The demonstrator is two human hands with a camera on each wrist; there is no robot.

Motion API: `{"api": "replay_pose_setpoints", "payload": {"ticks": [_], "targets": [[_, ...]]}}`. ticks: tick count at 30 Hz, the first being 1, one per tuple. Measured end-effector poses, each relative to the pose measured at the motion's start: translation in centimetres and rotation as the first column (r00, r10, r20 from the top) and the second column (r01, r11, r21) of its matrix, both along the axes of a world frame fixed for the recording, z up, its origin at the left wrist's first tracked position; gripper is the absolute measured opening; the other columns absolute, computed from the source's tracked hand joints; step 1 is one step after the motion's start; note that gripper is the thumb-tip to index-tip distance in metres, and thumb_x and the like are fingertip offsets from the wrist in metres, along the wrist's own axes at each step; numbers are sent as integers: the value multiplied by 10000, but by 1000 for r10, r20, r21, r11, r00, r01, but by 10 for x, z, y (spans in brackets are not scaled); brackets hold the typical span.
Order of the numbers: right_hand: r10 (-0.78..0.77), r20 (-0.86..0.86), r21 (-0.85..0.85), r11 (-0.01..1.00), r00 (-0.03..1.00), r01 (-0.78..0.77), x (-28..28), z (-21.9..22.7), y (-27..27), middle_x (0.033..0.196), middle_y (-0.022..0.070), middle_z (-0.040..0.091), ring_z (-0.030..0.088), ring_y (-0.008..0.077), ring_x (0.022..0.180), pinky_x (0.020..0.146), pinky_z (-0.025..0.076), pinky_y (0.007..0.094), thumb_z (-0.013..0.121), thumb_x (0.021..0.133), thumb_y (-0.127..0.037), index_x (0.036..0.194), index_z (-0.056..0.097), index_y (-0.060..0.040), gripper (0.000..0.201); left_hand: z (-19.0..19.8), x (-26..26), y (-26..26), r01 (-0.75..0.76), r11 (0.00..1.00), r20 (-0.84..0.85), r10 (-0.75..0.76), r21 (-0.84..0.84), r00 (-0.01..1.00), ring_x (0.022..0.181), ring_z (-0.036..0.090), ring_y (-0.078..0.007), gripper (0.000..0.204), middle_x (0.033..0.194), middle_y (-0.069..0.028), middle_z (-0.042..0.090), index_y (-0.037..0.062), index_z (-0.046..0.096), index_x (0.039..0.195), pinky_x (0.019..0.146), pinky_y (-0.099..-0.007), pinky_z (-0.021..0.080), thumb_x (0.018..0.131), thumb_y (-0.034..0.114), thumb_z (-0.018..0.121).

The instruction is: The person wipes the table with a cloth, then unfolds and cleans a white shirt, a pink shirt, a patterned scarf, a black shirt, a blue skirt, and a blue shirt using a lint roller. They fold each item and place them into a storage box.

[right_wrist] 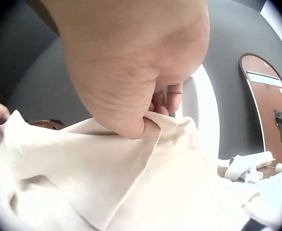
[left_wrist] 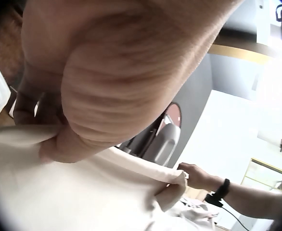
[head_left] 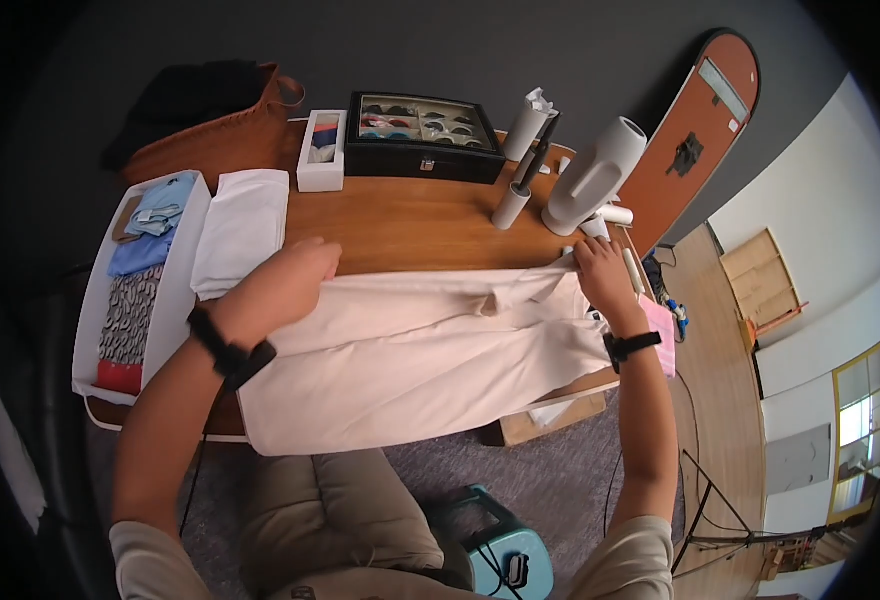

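Pinching the wide, pale-cream cloth [head_left: 390, 375], your left hand [head_left: 295, 285] and right hand [head_left: 606, 277] hold probably light, soft fabric, best gripped along its far edge.

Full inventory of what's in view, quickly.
Big cloth: one, cream, between both hands
Table: one, brown, under big cloth
Folded cloth: one pile, white, beside long box
Long box: one, white, table's left
Clothes: several, mixed colours, inside long box
Small box: one, white, table's back
Glasses case: one, black, beside small box
Vase-like object: one, pale grey, table's right
Bag: one, brown, beyond long box
Board: one, reddish, beyond table's right
Unclear item: one, teal, floor
Clutter: uncounted, mostly white, table's right
Left hand: one, bare, pinching big cloth
Right hand: one, bare, pinching big cloth
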State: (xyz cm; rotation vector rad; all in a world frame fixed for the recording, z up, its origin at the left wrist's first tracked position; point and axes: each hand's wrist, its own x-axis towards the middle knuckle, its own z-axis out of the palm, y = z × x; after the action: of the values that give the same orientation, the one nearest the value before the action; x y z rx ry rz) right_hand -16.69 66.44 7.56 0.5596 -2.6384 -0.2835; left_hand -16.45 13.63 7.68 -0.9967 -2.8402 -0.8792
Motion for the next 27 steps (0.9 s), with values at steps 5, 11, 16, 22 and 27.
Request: {"api": "replay_pose_setpoints", "payload": {"ticks": [5, 11, 16, 22, 27], "targets": [[8, -24, 50, 999, 1000, -7, 83, 3, 16, 974, 129, 649, 622, 360, 1056, 953, 470, 489, 583, 895, -59, 964, 619, -44, 79, 31, 126, -1, 99, 994, -116, -93, 51, 989, 994, 578, -419, 210, 1020, -194, 537, 6, 581, 997, 857, -496, 487, 824, -107, 542], [-34, 113, 33, 999, 993, 30, 146, -57, 23, 936, 116, 613, 604, 345, 984, 886, 464, 473, 611, 895, -70, 954, 618, -76, 59, -43, 188, -20, 63, 959, -218, -126, -276, 968, 1084, 586, -341, 251, 1085, -156, 547, -14, 615, 1137, 946, -417, 552, 886, -7, 608], [-122, -26, -102, 988, 992, 119, 157, -59, 24, 954, 136, 589, 577, 375, 968, 862, 449, 490, 667, 789, 25, 954, 590, -65, 204, -47, 202, -42, -14, 965, -284, -63, -262, 957, 1046, 605, -285, 202, 1047, -113, 563, 23, 652, 1103, 889, -389, 564, 904, 53, 634], [-200, -132, -141, 973, 971, 181, 161, -45, 19, 965, 155, 583, 565, 402, 974, 881, 449, 515, 653, 793, 57, 1013, 609, -51, 249, -49, 217, -75, -9, 964, -265, -63, -265, 962, 1015, 589, -274, 206, 1007, -108, 552, 34, 670, 1117, 913, -407, 514, 916, 56, 629], [-468, 49, -411, 795, 882, 445, 203, -60, -24, 929, 171, 660, 654, 372, 903, 797, 530, 457, 734, 971, -136, 1229, 621, -2, 312, -87, 232, -80, -107, 967, -335, 24, -230, 942, 1048, 579, -318, 196, 1060, -121, 575, 23, 690, 1098, 932, -451, 499, 917, 27, 617]]}}
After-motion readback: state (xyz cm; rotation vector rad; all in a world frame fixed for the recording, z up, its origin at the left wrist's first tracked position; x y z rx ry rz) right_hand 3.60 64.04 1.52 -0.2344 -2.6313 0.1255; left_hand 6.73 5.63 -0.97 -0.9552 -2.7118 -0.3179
